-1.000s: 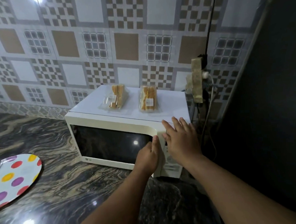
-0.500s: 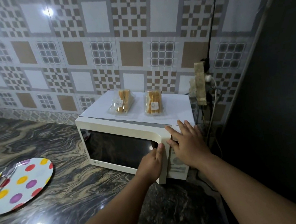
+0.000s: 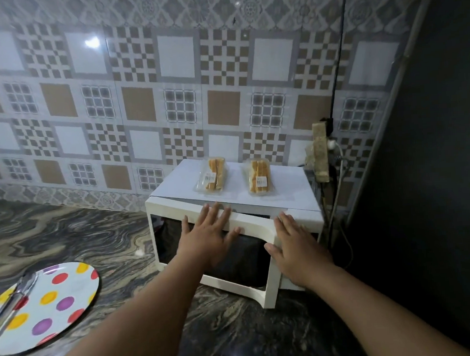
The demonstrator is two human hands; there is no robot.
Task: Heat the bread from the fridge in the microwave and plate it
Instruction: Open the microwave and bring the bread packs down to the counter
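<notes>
step: microwave door [image 3: 219, 250] is being swung ajar
left hand [image 3: 208, 236]: flat on door, fingers spread, nothing held
right hand [image 3: 295, 245]: flat on body, bracing advised
bread packs [image 3: 213, 175]: on microwave top

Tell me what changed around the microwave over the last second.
The microwave door has swung ajar, its right edge standing out from the body. The left hand moved from the door's right edge to lie flat across its top. The right hand stays flat on the control panel side. Both bread packs remain on top, the spotted plate on the counter.
</notes>
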